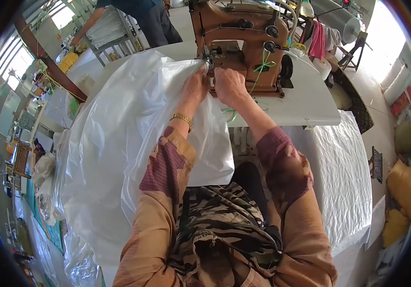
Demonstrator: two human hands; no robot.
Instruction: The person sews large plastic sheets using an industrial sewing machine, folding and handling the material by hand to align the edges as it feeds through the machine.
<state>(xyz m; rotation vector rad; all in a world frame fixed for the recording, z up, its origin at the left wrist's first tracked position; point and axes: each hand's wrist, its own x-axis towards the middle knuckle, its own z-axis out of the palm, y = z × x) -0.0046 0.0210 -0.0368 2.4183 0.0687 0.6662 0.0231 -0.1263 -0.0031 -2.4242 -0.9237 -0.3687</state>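
Observation:
A brown sewing machine point(258, 36) stands on a pale table point(306, 91) ahead of me. White plastic sheeting point(114, 129) spreads over the table's left side and hangs down toward my lap. My left hand point(196, 85) is closed on the sheeting's edge, just in front of the needle area. Close beside it, my right hand point(230, 85) is curled at the front of the machine bed; its fingertips and whatever they hold are hidden. Green thread point(264, 62) hangs in a bow from a knob on the machine.
A stack of white sheeting point(341, 177) stands right of my arm. At the far left another person point(143, 19) leans beside a stack of white sheets point(107, 28). A brown post point(47, 60) rises at left. A large plastic roll point(334, 19) is at the back right.

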